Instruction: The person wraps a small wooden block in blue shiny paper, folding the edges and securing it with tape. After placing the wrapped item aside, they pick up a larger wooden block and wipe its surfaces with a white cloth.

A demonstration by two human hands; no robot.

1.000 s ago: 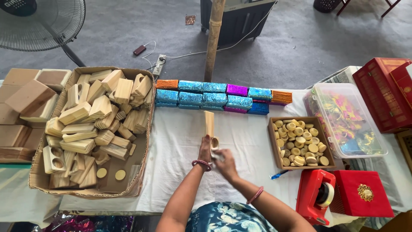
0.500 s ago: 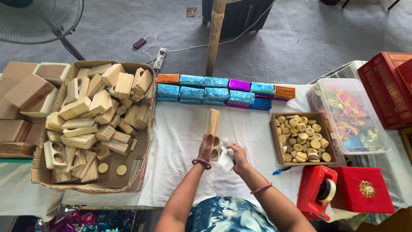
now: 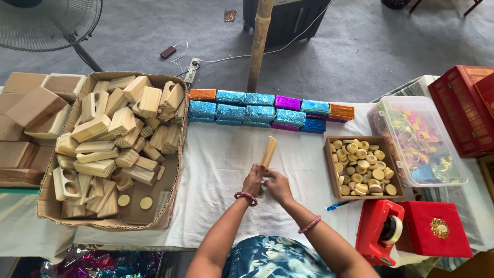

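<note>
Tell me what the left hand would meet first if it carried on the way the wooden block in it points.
Probably the row of foil-wrapped blocks at the far edge. The left hand holds the wooden block angled up and away; only bare white cloth lies between, though height above it is unclear.

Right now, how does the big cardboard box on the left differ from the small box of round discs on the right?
The cardboard box is much larger than the small box. The cardboard box holds long wooden blocks piled loosely above its rim, while the small box holds small round discs lying below its rim. The cardboard box has soft, bent walls; the small box has straight ones. Both stand open on the white cloth.
</note>
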